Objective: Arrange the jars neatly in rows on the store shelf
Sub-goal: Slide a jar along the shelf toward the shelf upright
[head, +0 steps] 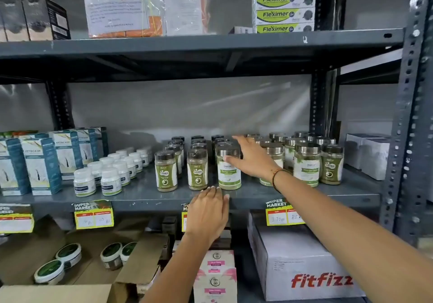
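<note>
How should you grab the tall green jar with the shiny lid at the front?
Grip the jar around its round labelled body, below the steel lid, coming from the open front of the shelf. It stands upright, and its right side is free; the right hand is already there.

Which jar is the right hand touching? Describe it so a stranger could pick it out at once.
Look at the middle shelf of the grey metal rack, between the dark-capped jars and the cluster of silver-lidded ones. The right hand rests against the front jar of the third row. Unlike the slimmer dark-capped jars to its left, it is wider, with a shiny silver lid and a white-and-green label.
</note>
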Motion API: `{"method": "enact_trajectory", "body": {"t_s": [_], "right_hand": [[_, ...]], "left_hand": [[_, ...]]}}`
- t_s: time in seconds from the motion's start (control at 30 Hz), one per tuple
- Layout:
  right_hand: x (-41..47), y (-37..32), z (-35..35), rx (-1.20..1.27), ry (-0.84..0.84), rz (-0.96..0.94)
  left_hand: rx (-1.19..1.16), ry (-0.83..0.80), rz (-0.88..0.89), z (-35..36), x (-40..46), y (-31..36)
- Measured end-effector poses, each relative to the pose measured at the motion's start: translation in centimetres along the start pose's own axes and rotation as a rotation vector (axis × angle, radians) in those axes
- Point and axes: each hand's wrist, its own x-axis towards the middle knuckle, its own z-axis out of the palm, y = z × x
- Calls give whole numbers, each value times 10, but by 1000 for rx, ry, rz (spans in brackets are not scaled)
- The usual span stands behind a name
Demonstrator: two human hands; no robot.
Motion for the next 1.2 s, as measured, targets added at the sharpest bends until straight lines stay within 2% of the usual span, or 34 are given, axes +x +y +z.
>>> {"method": "enact_trajectory", "body": {"t_s": [0.23, 0.4, 0.67, 0.87, 1.03, 1.2], "right_hand": [[23, 7, 13, -57, -60, 10], [30, 9, 16, -53, -35, -2], [17, 2, -2, -18, 71, -13], [-10, -1, -47, 49, 67, 6], [-46, 22, -99, 205, 53, 166], [-71, 69, -146, 114, 69, 315]], "left_hand": [[-20, 83, -8, 16, 7, 4], [-8, 123, -11, 17, 7, 5], [-19, 56, -19, 12, 7, 5], [4, 17, -12, 6, 5, 5], [17, 9, -11, 2, 4, 6], [2, 11, -21, 2, 3, 6]]}}
